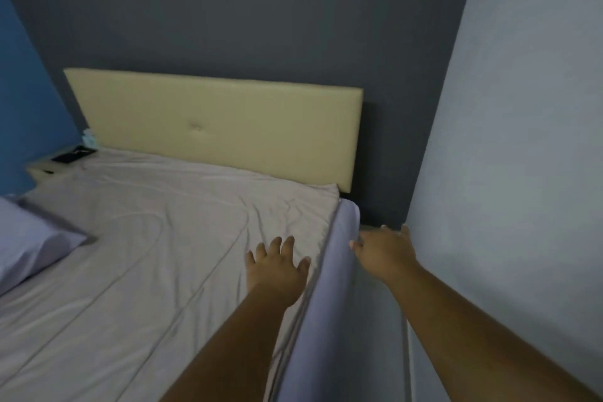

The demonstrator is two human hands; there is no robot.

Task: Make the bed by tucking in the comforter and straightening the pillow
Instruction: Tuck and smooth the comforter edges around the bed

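A pale grey comforter (156, 238) covers the bed, lightly creased, and reaches up to the headboard. My left hand (277, 268) lies flat on it near the bed's right edge, fingers spread, holding nothing. My right hand (385, 251) is open in the narrow gap between the mattress side (329, 287) and the wall, fingers pointing toward the head of the bed. A lilac pillow (32, 248) lies crooked on the comforter at the left edge of the view, partly cut off.
A cream padded headboard (222, 127) stands against the dark grey wall. A light wall (522, 173) runs close along the bed's right side. At the far left stands a bedside table (42, 171) with a dark flat object (73, 155) on it.
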